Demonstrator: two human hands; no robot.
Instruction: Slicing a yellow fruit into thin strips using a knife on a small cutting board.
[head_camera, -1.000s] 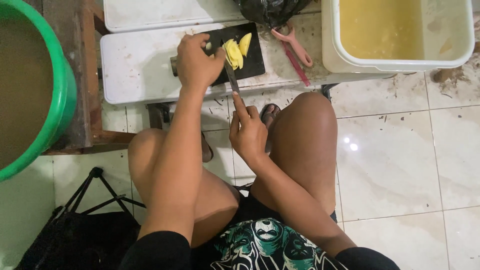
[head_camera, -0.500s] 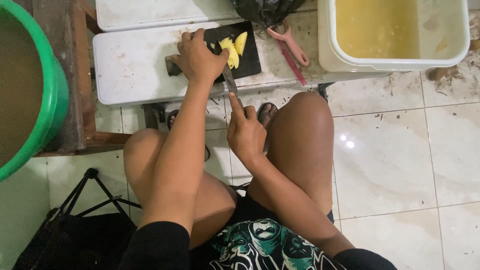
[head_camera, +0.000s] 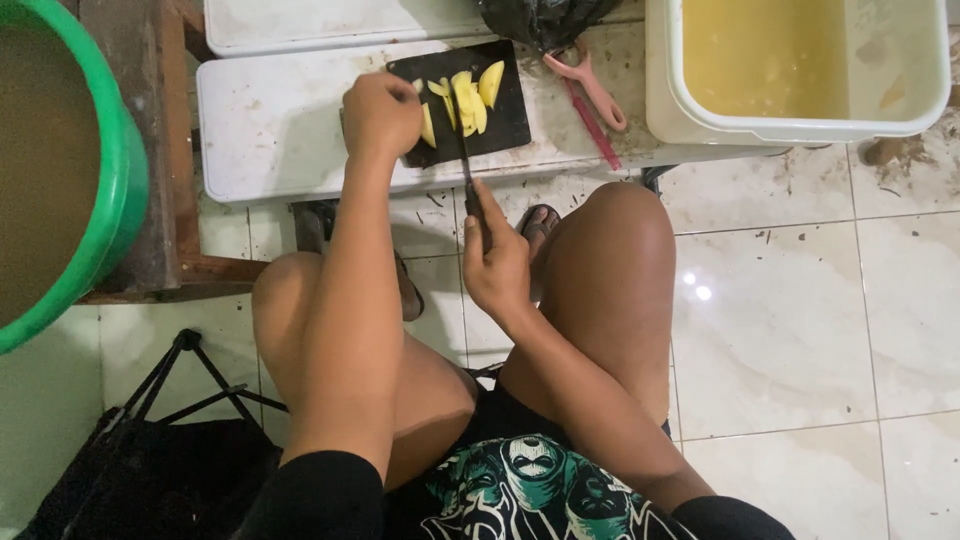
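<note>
I sit over a low white table (head_camera: 280, 130) that carries a small black cutting board (head_camera: 505, 125). Yellow potato pieces (head_camera: 468, 95) lie cut into wedges on the board. My left hand (head_camera: 380, 112) rests closed at the board's left edge, touching the nearest wedge. My right hand (head_camera: 495, 265) grips the dark handle of a knife (head_camera: 467, 170), whose blade points away from me into the wedges.
A pink peeler (head_camera: 590, 85) lies right of the board. A white tub (head_camera: 800, 70) of yellowish water stands at the right, a green bucket (head_camera: 110, 190) at the left. A black bag (head_camera: 540, 15) sits behind the board. The floor is tiled.
More separate wedges lie spread on the board than before. My left hand has shifted left to the board's edge, and the knife has kept working through the pieces.
</note>
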